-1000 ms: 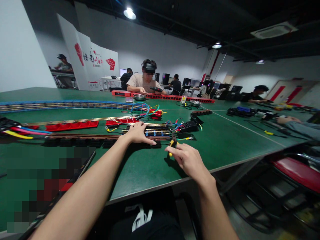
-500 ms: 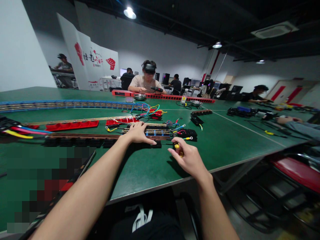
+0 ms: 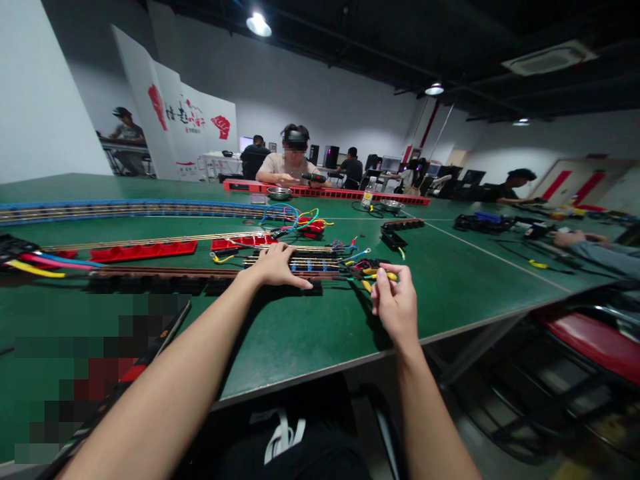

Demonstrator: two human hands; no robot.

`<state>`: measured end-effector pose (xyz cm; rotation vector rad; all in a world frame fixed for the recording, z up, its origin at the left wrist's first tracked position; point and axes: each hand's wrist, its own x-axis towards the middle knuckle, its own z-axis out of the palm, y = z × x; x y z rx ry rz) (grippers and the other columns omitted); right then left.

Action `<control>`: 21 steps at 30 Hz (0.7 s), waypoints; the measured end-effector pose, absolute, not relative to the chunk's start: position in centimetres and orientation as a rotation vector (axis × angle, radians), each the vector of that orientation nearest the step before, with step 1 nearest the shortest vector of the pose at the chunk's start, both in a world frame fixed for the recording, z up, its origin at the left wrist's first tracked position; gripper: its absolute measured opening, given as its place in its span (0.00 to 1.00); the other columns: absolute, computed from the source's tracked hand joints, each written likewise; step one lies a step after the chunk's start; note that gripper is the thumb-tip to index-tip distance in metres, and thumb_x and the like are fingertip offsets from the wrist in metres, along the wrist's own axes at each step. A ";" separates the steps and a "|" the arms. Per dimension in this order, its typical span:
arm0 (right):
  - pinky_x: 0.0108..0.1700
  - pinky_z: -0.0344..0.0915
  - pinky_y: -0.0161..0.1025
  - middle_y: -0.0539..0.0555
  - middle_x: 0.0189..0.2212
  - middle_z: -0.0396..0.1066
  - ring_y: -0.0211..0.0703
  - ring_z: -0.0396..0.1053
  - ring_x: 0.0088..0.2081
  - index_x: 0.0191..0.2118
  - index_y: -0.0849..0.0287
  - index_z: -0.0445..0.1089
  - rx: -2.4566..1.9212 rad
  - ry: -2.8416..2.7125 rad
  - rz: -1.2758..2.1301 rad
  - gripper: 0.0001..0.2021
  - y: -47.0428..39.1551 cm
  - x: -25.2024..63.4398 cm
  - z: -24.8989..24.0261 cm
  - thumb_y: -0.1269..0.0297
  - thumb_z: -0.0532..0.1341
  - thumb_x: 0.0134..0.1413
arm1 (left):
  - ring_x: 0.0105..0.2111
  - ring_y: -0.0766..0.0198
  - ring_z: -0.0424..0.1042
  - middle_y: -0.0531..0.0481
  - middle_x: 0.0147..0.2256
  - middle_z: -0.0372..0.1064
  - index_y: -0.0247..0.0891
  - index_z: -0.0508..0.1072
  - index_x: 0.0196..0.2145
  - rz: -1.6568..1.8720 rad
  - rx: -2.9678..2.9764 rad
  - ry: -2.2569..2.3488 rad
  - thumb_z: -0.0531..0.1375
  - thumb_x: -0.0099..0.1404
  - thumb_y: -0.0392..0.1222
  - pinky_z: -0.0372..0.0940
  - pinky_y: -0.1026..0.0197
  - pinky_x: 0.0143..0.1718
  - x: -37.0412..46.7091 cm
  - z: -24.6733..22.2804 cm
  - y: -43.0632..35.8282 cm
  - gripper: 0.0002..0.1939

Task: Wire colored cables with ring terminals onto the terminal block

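Note:
My left hand (image 3: 274, 267) lies across a section of conductor rail (image 3: 320, 265) with black holders and copper-coloured strips. Its thumb and fingers are spread, with the thumb along the near edge. At the right end of this rail, my right hand (image 3: 397, 300) is closed around pliers (image 3: 367, 285) with yellow handles. The pliers' jaws point left at the rail end and its wires, and cannot be made out clearly. A blue wire with a ring terminal (image 3: 367, 251) sticks out just beyond the jaws.
Red rail holders (image 3: 145, 251) and a long blue rail (image 3: 125, 211) lie farther back on the green table (image 3: 465, 280). Coloured wires (image 3: 305, 220) loop behind my left hand. A short rail piece (image 3: 403, 225) lies to the right. Across the table, a person (image 3: 280, 167) sits behind a red rail (image 3: 350, 195).
My right hand has shifted right and turned, and the yellow-handled pliers now show, reaching to the rail end. My left hand has stayed in place.

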<state>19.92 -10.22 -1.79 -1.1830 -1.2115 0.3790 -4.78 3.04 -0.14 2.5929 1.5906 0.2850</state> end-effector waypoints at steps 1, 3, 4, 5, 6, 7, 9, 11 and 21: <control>0.15 0.55 0.27 0.42 0.18 0.62 0.31 0.58 0.13 0.45 0.57 0.60 -1.164 -1.236 0.395 0.14 -10.2 20.1 -1.8 0.52 0.56 0.61 | 0.64 0.37 0.48 0.36 0.64 0.49 0.39 0.55 0.66 0.281 2.591 1.592 0.56 0.38 0.82 0.46 0.42 0.63 -4.8 -0.1 3.0 0.64; 0.16 0.57 0.27 0.45 0.23 0.68 0.30 0.60 0.15 0.47 0.57 0.60 -1.137 -1.322 0.415 0.13 -10.3 20.4 -1.8 0.55 0.57 0.61 | 0.64 0.37 0.48 0.36 0.64 0.49 0.39 0.55 0.66 0.276 2.589 1.593 0.56 0.38 0.82 0.46 0.41 0.63 -4.7 -0.1 3.0 0.65; 0.17 0.58 0.27 0.49 0.28 0.71 0.29 0.60 0.16 0.48 0.56 0.60 -1.126 -1.363 0.431 0.14 -10.3 20.5 -1.8 0.57 0.57 0.61 | 0.64 0.37 0.48 0.36 0.64 0.49 0.38 0.55 0.66 0.276 2.590 1.591 0.56 0.38 0.82 0.46 0.41 0.63 -4.7 -0.1 3.0 0.65; 0.17 0.59 0.27 0.52 0.34 0.74 0.28 0.61 0.16 0.49 0.56 0.59 -1.116 -1.390 0.450 0.14 -10.4 20.5 -1.7 0.59 0.58 0.60 | 0.63 0.37 0.48 0.36 0.64 0.49 0.38 0.55 0.66 0.277 2.591 1.589 0.55 0.38 0.82 0.46 0.41 0.63 -4.7 -0.1 3.0 0.65; 0.16 0.60 0.27 0.54 0.39 0.74 0.28 0.61 0.16 0.50 0.55 0.58 -1.108 -1.398 0.470 0.15 -10.4 20.6 -1.6 0.60 0.58 0.59 | 0.63 0.37 0.48 0.35 0.64 0.49 0.37 0.55 0.66 0.281 2.592 1.586 0.56 0.38 0.82 0.46 0.41 0.62 -4.7 0.0 3.0 0.65; 0.16 0.61 0.28 0.56 0.43 0.74 0.27 0.61 0.16 0.51 0.55 0.57 -1.102 -1.387 0.484 0.16 -10.6 20.6 -1.5 0.62 0.58 0.58 | 0.63 0.37 0.49 0.35 0.64 0.49 0.36 0.55 0.66 0.285 2.594 1.583 0.56 0.38 0.82 0.46 0.41 0.62 -4.7 0.0 2.9 0.65; 0.14 0.61 0.28 0.57 0.45 0.74 0.27 0.61 0.14 0.52 0.54 0.56 -1.098 -1.329 0.480 0.19 -11.0 20.7 -1.1 0.64 0.59 0.56 | 0.63 0.37 0.49 0.35 0.64 0.49 0.36 0.55 0.66 0.291 2.592 1.579 0.56 0.38 0.82 0.46 0.41 0.62 -4.7 0.0 2.9 0.65; 0.13 0.60 0.28 0.56 0.43 0.74 0.27 0.61 0.13 0.52 0.55 0.57 -1.101 -1.278 0.444 0.20 -11.7 20.9 -0.4 0.65 0.60 0.54 | 0.63 0.37 0.48 0.36 0.64 0.49 0.38 0.55 0.66 0.290 2.583 1.579 0.56 0.38 0.82 0.46 0.41 0.63 -4.8 0.0 2.9 0.65; 0.12 0.59 0.29 0.55 0.40 0.76 0.28 0.60 0.13 0.52 0.56 0.61 -1.113 -1.362 0.475 0.19 -14.0 21.0 0.9 0.65 0.59 0.53 | 0.62 0.37 0.50 0.36 0.63 0.51 0.37 0.56 0.65 0.303 2.598 1.575 0.56 0.39 0.82 0.47 0.41 0.63 -4.9 -0.1 3.0 0.65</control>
